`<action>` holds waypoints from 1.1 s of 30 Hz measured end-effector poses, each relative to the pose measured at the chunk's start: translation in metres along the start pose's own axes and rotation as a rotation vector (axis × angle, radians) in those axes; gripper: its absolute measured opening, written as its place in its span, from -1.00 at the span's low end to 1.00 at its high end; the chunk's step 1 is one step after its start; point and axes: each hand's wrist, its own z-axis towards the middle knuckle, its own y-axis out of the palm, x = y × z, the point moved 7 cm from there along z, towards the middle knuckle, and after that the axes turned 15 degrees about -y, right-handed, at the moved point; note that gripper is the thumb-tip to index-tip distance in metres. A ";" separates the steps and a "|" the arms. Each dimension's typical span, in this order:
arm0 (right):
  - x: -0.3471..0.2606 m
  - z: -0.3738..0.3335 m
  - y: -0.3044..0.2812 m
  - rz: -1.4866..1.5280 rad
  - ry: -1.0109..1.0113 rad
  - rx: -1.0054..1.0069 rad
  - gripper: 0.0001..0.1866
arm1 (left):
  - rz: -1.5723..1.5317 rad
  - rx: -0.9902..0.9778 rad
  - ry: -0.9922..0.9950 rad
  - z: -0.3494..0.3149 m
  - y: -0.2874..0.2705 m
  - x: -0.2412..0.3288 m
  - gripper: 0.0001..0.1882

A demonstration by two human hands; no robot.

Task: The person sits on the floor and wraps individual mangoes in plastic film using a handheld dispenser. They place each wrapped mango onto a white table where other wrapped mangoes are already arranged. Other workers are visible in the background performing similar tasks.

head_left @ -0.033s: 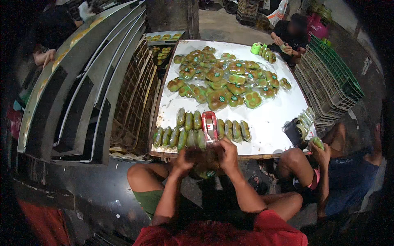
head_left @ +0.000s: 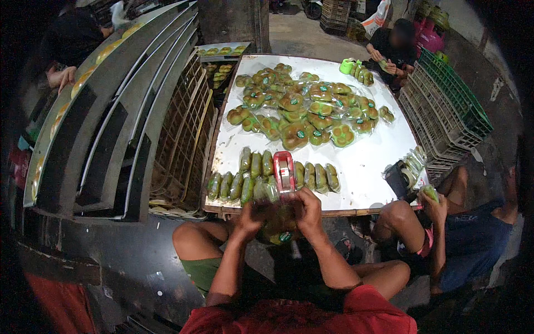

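A plastic bag of greenish-brown bread rolls (head_left: 278, 225) with a small green label hangs between my hands at the table's near edge. My left hand (head_left: 248, 221) is closed on its left side, fingers partly blurred and in shadow. My right hand (head_left: 308, 212) grips the opposite side, close to the red tape dispenser (head_left: 284, 170). Small wrapped long rolls (head_left: 236, 186) lie in rows left of the dispenser. More wrapped long rolls (head_left: 317, 177) line up at its right. Farther back, many bagged round breads (head_left: 295, 103) are heaped on the white table (head_left: 367, 167).
Stacked crates (head_left: 439, 111) stand along the right side, and a brown crate (head_left: 183, 128) leans at the left beside metal trays (head_left: 105, 111). A black tape dispenser (head_left: 397, 179) sits at the right corner. Co-workers hold wrapped rolls at the near right (head_left: 430, 193) and far right.
The bagged bread has shifted slightly between my hands. My hands stay almost in the same place, and the rows on the table look unchanged.
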 end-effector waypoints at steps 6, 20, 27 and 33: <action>0.073 -0.052 0.043 0.723 0.533 0.195 -0.83 | -0.325 -0.196 0.199 0.007 -0.001 -0.023 -0.57; 0.023 -0.048 0.036 0.459 0.382 -0.039 -0.74 | -0.049 0.306 0.142 -0.002 -0.017 -0.017 -0.87; 0.056 -0.063 0.053 0.516 0.328 -0.017 -0.76 | -0.173 0.112 0.379 0.009 -0.009 -0.008 -0.81; 0.042 -0.051 0.039 0.582 0.429 0.103 -0.62 | 0.578 0.195 0.004 -0.007 0.012 0.014 -0.78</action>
